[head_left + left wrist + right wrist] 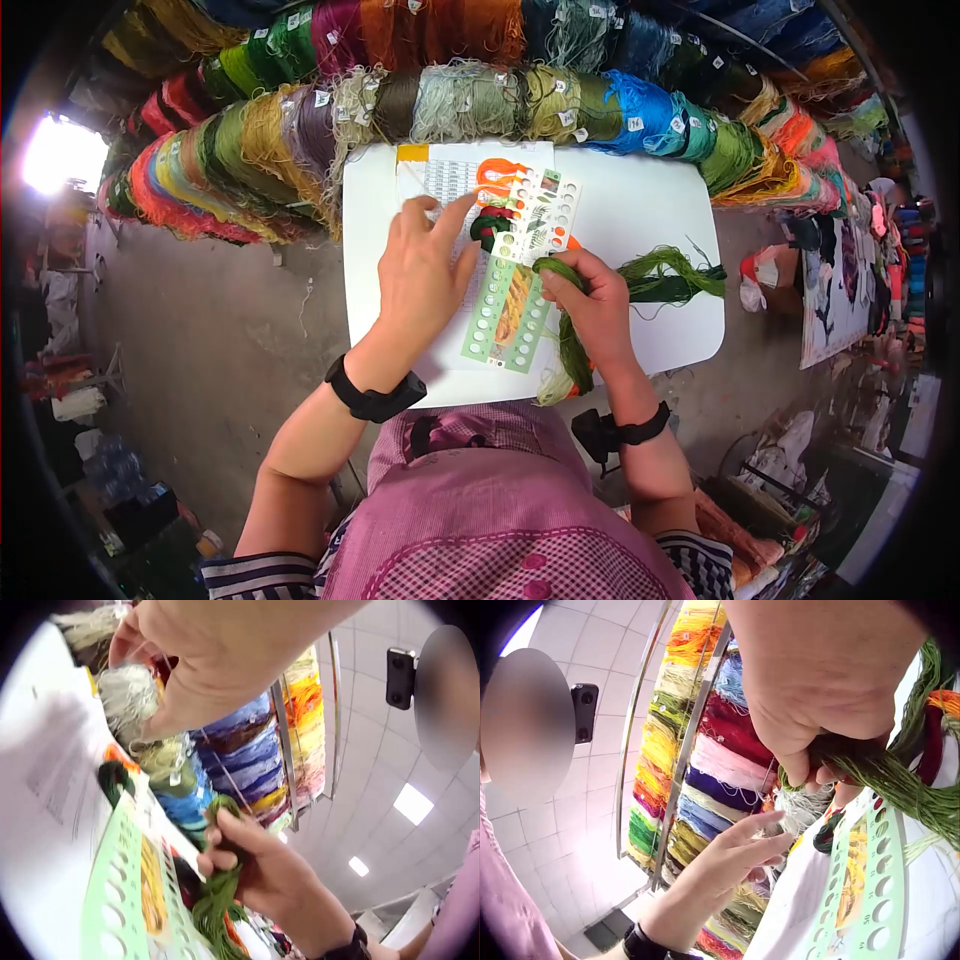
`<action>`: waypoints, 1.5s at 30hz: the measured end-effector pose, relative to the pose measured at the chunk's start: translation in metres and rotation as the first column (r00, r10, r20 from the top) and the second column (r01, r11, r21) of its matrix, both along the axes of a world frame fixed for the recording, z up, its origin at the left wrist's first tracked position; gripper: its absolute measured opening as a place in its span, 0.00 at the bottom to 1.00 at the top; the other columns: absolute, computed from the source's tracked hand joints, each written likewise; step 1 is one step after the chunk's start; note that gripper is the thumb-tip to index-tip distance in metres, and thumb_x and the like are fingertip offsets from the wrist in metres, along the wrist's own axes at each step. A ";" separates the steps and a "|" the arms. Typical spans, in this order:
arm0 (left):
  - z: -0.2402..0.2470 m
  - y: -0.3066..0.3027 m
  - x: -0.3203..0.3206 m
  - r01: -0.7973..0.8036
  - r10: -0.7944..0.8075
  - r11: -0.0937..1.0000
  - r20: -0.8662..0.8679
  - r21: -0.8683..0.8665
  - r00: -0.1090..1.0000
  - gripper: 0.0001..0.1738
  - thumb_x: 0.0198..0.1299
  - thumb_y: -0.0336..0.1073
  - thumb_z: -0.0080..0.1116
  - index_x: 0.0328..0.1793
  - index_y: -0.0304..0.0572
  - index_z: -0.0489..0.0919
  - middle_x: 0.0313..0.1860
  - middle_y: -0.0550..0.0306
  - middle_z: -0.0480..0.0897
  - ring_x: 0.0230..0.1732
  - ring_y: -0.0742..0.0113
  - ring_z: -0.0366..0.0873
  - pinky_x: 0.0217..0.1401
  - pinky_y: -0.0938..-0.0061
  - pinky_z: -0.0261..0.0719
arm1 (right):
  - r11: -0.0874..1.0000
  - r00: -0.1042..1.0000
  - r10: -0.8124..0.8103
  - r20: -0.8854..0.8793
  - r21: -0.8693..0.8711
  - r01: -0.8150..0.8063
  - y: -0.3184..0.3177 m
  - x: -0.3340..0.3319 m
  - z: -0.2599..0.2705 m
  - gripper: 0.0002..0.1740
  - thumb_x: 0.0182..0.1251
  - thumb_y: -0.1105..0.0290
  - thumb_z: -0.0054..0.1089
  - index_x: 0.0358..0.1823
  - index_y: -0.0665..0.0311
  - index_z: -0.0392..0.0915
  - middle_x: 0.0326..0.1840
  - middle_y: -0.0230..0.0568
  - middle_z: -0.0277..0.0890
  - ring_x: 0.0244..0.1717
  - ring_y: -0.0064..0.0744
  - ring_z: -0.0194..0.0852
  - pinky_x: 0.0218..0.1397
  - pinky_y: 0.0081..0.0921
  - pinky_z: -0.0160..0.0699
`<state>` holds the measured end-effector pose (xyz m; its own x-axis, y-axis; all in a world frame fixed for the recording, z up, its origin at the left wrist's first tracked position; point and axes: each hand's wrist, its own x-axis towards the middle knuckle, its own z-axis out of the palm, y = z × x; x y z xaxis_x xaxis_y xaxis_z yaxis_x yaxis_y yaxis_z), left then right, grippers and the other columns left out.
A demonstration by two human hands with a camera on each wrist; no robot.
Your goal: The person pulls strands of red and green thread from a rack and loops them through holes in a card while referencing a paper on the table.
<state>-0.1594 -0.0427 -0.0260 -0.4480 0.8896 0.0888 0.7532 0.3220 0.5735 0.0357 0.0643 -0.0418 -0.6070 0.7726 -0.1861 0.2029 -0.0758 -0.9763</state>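
Note:
A green hank of embroidery thread (572, 352) hangs from my right hand (600, 305), pinched near its top between thumb and fingers. In the right wrist view the strands (907, 787) trail away from the fingers. My left hand (420, 270) hovers over a printed sheet (448, 180), fingers loosely bent and holding nothing. Close to its fingertips lie orange thread (500, 172) and a dark green and red bundle (489, 230). Between the hands is a long card with punched holes, its lower part pale green (478, 325) and its upper part white (538, 225).
A white board (665, 205) lies under the papers. More green thread (665, 275) rests at its right. Rows of coloured, tagged hanks (470, 100) hang along the board's far edge. Further hanks on metal rails (712, 682) show in the wrist views.

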 end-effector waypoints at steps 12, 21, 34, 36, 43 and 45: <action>-0.029 0.007 0.012 0.040 -0.041 0.999 0.112 0.010 0.993 0.17 0.57 0.40 0.67 0.48 0.38 0.80 0.33 0.50 0.85 0.31 0.60 0.84 0.37 0.67 0.81 | 0.991 0.999 -0.011 0.048 -0.135 0.017 0.003 -0.005 -0.012 0.07 0.67 0.70 0.61 0.43 0.65 0.80 0.31 0.28 0.81 0.27 0.12 0.73 0.26 0.13 0.70; -0.044 0.011 0.047 -0.013 0.045 0.999 0.851 -0.045 0.523 0.13 0.58 0.23 0.64 0.49 0.33 0.76 0.31 0.66 0.78 0.31 0.81 0.75 0.35 0.83 0.76 | 0.997 0.998 -0.035 0.043 -0.066 0.038 0.004 -0.005 -0.014 0.08 0.67 0.69 0.62 0.40 0.66 0.80 0.29 0.28 0.79 0.26 0.11 0.70 0.26 0.13 0.68; -0.039 0.001 0.073 -0.037 -0.079 0.992 0.806 0.123 0.587 0.21 0.62 0.21 0.58 0.63 0.34 0.77 0.32 0.68 0.77 0.32 0.84 0.71 0.37 0.86 0.74 | 0.974 0.970 -0.218 0.107 0.078 0.211 -0.014 0.003 -0.017 0.06 0.62 0.73 0.64 0.32 0.67 0.76 0.27 0.29 0.74 0.26 0.13 0.70 0.27 0.16 0.69; -0.039 0.000 0.074 -0.025 -0.085 0.992 0.798 0.124 0.596 0.20 0.63 0.21 0.58 0.63 0.34 0.77 0.32 0.67 0.77 0.32 0.83 0.72 0.38 0.85 0.76 | 0.922 0.979 -0.155 0.131 0.374 0.096 -0.016 0.005 -0.024 0.06 0.60 0.75 0.65 0.35 0.68 0.76 0.27 0.33 0.75 0.27 0.16 0.72 0.30 0.20 0.72; -0.039 0.010 0.061 -0.043 -0.055 0.996 0.917 0.078 0.395 0.11 0.67 0.26 0.56 0.53 0.28 0.80 0.35 0.61 0.82 0.37 0.75 0.81 0.42 0.79 0.84 | 0.919 0.982 -0.055 0.182 0.393 -0.021 -0.022 0.009 0.000 0.12 0.56 0.73 0.68 0.40 0.69 0.78 0.29 0.35 0.78 0.29 0.17 0.74 0.34 0.19 0.74; -0.041 0.016 0.060 -0.043 -0.005 0.999 0.946 0.020 0.325 0.10 0.68 0.27 0.56 0.50 0.27 0.80 0.35 0.58 0.83 0.36 0.74 0.82 0.42 0.79 0.85 | 0.989 0.994 -0.008 0.111 0.146 -0.008 -0.018 0.013 -0.004 0.15 0.54 0.72 0.68 0.42 0.68 0.79 0.29 0.35 0.80 0.30 0.16 0.75 0.35 0.18 0.74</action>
